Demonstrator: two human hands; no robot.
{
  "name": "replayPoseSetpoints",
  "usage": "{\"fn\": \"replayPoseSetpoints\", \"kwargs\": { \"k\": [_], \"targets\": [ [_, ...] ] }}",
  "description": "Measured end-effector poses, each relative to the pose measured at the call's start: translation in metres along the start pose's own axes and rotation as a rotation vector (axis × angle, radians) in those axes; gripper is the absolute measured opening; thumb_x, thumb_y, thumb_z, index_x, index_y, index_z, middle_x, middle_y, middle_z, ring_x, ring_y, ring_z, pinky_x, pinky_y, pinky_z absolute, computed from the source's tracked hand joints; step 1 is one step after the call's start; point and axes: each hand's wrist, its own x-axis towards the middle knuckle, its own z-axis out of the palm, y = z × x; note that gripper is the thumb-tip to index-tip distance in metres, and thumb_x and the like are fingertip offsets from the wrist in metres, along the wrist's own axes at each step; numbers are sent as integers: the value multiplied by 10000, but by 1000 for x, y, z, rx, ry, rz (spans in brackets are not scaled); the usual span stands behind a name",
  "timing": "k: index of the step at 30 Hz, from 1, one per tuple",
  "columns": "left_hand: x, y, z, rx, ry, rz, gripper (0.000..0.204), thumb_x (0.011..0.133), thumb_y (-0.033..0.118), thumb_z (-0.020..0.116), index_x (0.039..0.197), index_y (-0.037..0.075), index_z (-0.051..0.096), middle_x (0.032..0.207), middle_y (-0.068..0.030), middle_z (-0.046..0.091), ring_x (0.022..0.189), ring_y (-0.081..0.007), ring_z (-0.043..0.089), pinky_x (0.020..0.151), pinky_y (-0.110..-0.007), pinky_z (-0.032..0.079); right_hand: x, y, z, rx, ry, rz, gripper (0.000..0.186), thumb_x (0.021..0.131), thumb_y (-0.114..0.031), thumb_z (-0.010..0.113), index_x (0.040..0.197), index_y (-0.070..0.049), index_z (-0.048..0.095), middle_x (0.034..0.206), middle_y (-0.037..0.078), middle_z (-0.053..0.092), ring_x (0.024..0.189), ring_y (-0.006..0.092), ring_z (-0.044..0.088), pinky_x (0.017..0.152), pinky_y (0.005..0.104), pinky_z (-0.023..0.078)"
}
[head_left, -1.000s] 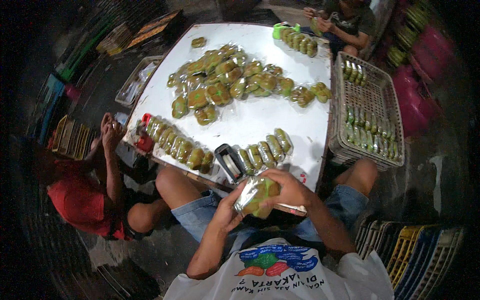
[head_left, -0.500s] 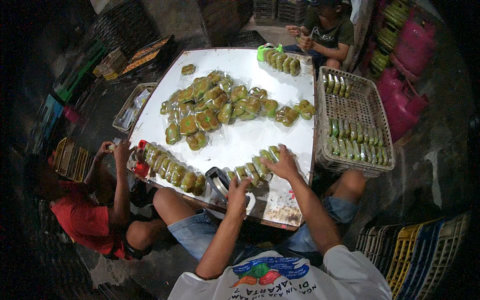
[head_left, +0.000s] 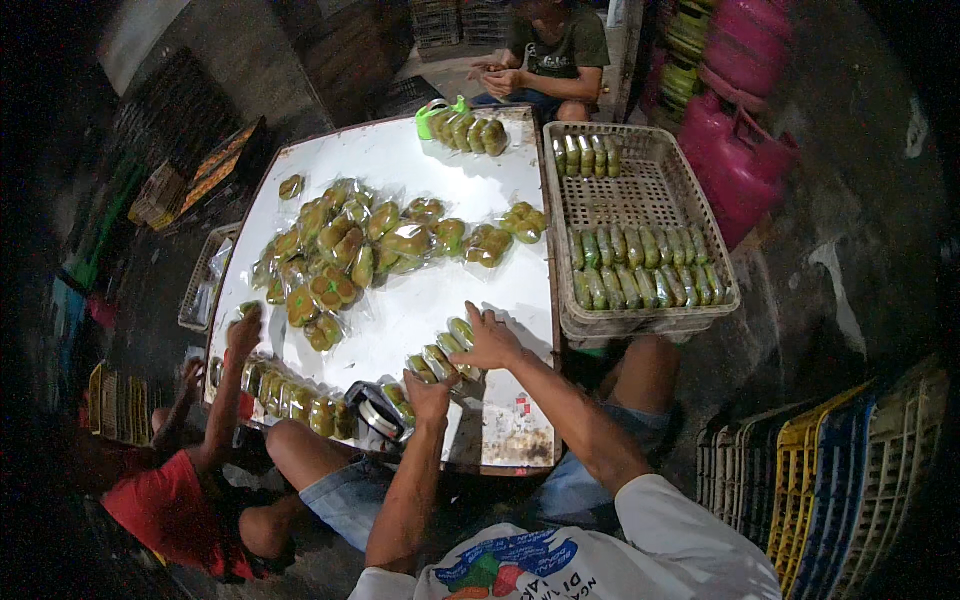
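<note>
A short slanting row of plastic-wrapped green-brown buns point(head_left: 438, 362), set on edge, lies near the front of the white table point(head_left: 400, 320). My left hand point(head_left: 430, 397) grips its near side, thumb and fingers against the wrappers. At the far right end, my right hand point(head_left: 488, 342) closes round the last packs. A dark tape dispenser with a pale roll point(head_left: 380, 412) stands just left of my left hand, with another wrapped bun point(head_left: 398, 400) beside it. A loose heap of wrapped buns point(head_left: 335, 245) covers the table's far left part.
Right of the table stands a plastic crate point(head_left: 655, 325) partly filled with rows of wrapped buns. A co-worker in red point(head_left: 190, 510) reaches over the left edge beside another bun row point(head_left: 300, 398). Another person point(head_left: 555, 60) sits beyond the far edge. Stacked crates point(head_left: 810, 480) stand lower right.
My view has swung right, shifting the scene left. My hands remain at the bun row. The co-worker in red has stretched one arm onto the table toward a wrapped bun.
</note>
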Motion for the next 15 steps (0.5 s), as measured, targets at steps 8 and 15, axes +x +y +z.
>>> {"fn": "replayPoseSetpoints", "kwargs": {
  "k": [8,15],
  "targets": [
    [56,153,106,-234,-230,401,845,819,239,813,1478,-25,353,1383,-221,521,1271,-305,523,1070,-391,428,33,45,-211,279,482,-53,1284,694,-655,810,1545,63,171,1525,332,353,1399,409,418,1148,453,368],
    [129,240,295,-1,-298,845,914,786,373,831,1430,-87,374,1349,-245,427,1237,-369,503,1064,-414,419,38,153,-360,50,1145,18,1028,774,-687,733,1436,36,423,1378,279,502,1275,404,516,1063,509,414]
  ]
}}
